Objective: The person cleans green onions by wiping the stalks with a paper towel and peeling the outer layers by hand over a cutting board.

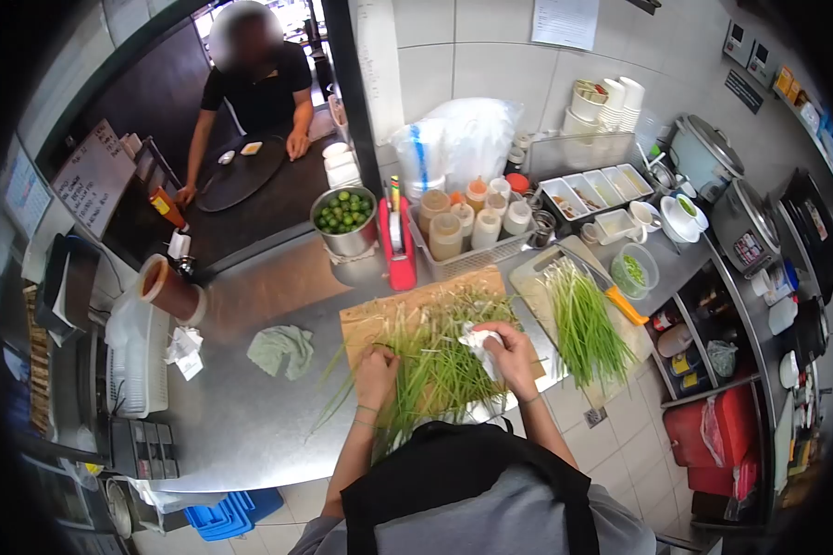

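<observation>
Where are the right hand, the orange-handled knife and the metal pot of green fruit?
Right hand (512, 355): head view, on the back of the hand.
Orange-handled knife (624, 302): head view, on the handle.
Metal pot (351, 244): head view, on its outer wall.

Brown board (357, 326) partly hidden beneath green stalks (437, 359)

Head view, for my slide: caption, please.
Left hand at green stalks on a brown sheet, right hand holding a white wad.
</observation>
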A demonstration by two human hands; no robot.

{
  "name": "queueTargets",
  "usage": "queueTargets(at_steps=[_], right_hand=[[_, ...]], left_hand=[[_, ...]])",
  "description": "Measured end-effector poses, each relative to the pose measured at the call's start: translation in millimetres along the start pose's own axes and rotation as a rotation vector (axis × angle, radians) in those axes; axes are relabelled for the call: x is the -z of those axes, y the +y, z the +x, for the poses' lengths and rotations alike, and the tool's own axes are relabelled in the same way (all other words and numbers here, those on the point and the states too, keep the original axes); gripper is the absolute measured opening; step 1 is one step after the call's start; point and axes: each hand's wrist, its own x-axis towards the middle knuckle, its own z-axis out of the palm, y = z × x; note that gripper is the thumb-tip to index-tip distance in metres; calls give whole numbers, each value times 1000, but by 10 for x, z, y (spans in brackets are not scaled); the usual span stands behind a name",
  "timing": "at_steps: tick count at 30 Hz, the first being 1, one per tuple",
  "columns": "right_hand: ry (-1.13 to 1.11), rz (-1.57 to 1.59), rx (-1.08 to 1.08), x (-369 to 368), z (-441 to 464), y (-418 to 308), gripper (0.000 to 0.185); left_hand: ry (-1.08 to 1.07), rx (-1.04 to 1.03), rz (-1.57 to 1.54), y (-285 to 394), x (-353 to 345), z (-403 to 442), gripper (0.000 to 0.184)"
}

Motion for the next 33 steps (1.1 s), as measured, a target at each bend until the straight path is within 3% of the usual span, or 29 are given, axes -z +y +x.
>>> queueTargets(at_steps=[5,10,17,25,31,33], right_hand=[[14,167,-142,16,-23,-3,25],[-146,465,-343,-45,-47,9,24],[-301,380,-391,-257,-41,-35,24],[-371,170,-272,-636,-17,1,28],[-20,77,15,-598,7,40,27],[-95,-51,43,-486,15,-34,20]], left_hand=[[-83,142,-413,-122,5,135,11],[-164,365,-767,-197,305,7,9],[-237,315,-1082,-108,437,-67,8],[-361,307,-1407,365,575,-46,4],[-324,281,-1496,718,703,24,6],[-318,308,-1512,727,734,63,6]])
